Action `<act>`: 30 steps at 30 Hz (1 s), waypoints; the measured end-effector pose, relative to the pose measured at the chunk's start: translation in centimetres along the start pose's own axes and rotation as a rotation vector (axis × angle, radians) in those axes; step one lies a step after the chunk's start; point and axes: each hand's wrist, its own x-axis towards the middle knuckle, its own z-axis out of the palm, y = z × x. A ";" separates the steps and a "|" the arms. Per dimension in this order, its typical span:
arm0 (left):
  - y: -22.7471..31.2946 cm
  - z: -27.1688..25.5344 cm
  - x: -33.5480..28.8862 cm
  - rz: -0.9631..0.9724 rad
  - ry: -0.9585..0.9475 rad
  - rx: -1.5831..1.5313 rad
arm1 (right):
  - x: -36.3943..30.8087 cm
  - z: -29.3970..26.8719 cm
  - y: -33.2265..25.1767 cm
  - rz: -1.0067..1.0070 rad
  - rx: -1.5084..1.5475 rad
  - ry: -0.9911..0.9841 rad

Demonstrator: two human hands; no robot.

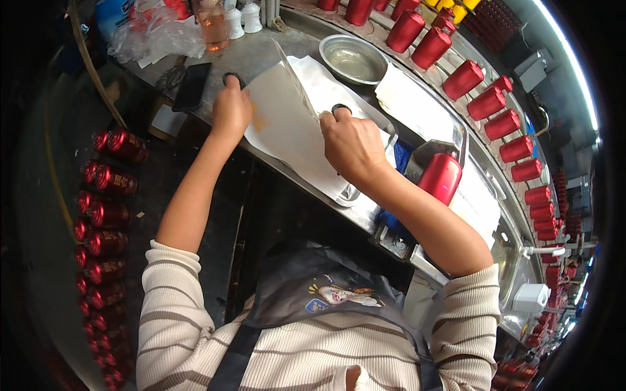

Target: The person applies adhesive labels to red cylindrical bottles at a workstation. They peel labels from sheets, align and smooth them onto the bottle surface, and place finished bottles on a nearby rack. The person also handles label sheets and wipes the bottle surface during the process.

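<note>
My right hand (354, 144) pinches a thin white sheet (295, 77), whose far edge stands raised off the bench. Beneath lie more white sheets (287, 140), with a faint orange mark near their left side. At that left edge is my left hand (231, 112), its fingers curled closed; what is in them, if anything, is hidden. Each hand shows a black cover on a fingertip. A metal tray (350, 195) shows partly under the paper. Right of my right forearm rests a glossy red bottle (441, 177), leaning, with blue cloth (402, 155) beside it.
A metal bowl of liquid (353, 60) stands beyond the sheets, with a paper stack (404, 98) beside it. A dark phone (192, 86), clear bottle (212, 27) and plastic bag (156, 39) sit left. Red bottles line the conveyor (464, 79) and the left floor (107, 215).
</note>
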 end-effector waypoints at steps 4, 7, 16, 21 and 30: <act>1.5 -2.9 2.0 -0.011 0.092 -0.150 | -1.5 0.6 -0.4 -0.126 -0.191 0.059; 1.6 -5.4 4.3 -0.088 0.079 -0.179 | -2.0 0.1 -1.4 -0.170 -0.302 -0.046; 7.0 -14.9 5.3 0.132 0.050 -0.108 | -2.2 4.0 -4.5 -0.194 -0.151 -0.190; 10.1 -19.3 6.2 0.300 0.103 -0.016 | -3.8 5.9 -5.3 -0.269 -0.150 -0.224; 20.7 -21.5 4.7 0.502 -0.118 -0.514 | -4.5 0.9 -1.4 0.087 0.488 -0.245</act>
